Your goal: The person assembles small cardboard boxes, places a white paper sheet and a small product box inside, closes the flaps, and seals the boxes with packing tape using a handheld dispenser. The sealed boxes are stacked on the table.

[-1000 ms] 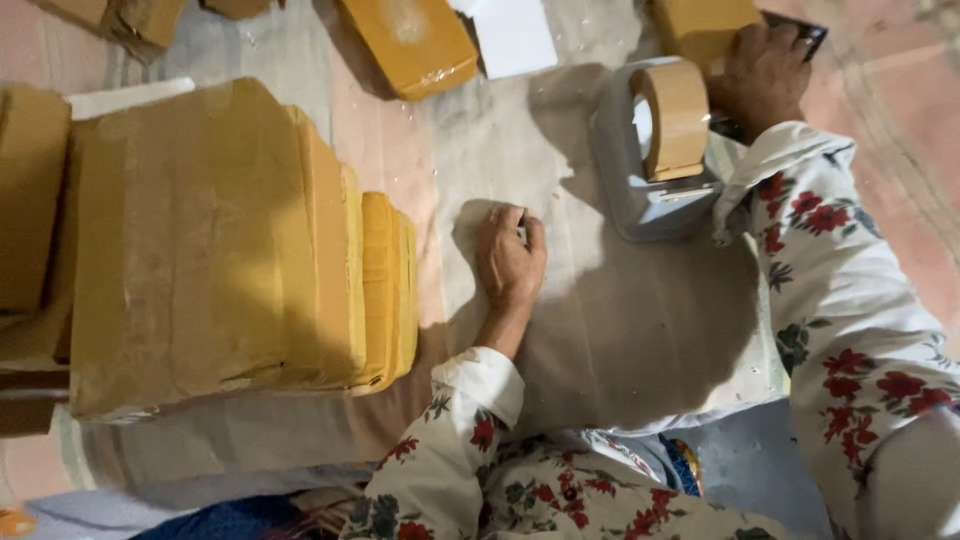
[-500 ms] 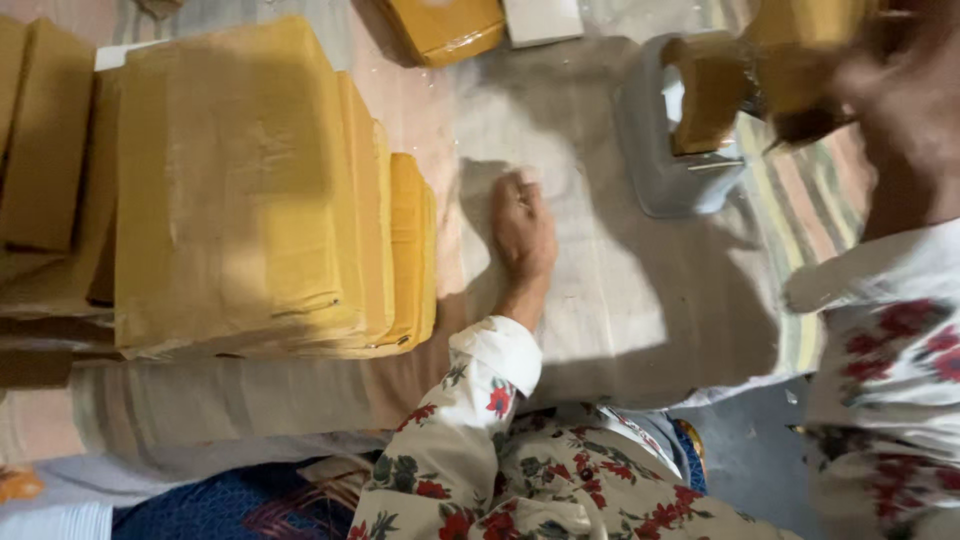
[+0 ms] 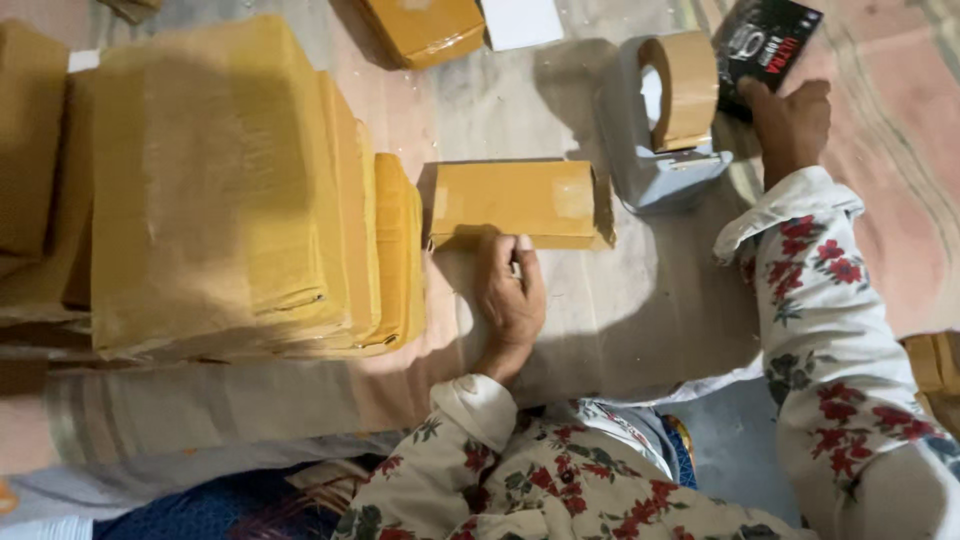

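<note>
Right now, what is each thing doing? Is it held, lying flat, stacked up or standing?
Small parcel: taped shut, lying flat, left hand touching its near edge.
Black packet: flat, under the right hand.
Tape roll: upright on its grey dispenser.
Parcel stack: piled, untouched.
</note>
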